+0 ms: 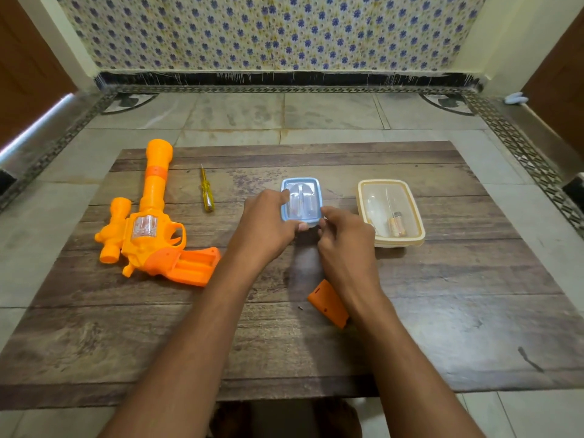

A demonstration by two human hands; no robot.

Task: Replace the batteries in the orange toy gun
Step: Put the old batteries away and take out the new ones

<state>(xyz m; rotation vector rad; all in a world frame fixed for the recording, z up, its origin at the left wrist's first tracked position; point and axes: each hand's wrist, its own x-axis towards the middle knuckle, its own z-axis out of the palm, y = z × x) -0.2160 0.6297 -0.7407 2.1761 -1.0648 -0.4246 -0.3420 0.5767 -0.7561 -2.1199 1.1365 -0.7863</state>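
At the left of the frame the orange toy gun (pixel 148 216) lies flat on the wooden bench (pixel 442 327), barrel pointing toward the upper left, its grip toward the centre with the battery compartment (pixel 192 265) open and uncovered. Just right of the barrel lies a yellow screwdriver (pixel 207 192), tip pointing up the frame. In the middle, the left hand (pixel 265 226) holds the left edge of a small blue-lidded box (pixel 301 200), fingers (pixel 284 194) curled over its rim and thumb at the near corner. The right hand (pixel 346 238) pinches the box's near right corner with curled fingers. Below it, partly under the right wrist, lies the orange battery cover (pixel 327 303), with a tiny screw (pixel 300 307) just to its left. At the right stands a cream-lidded box (pixel 392 211) with a battery (pixel 396 226) inside.
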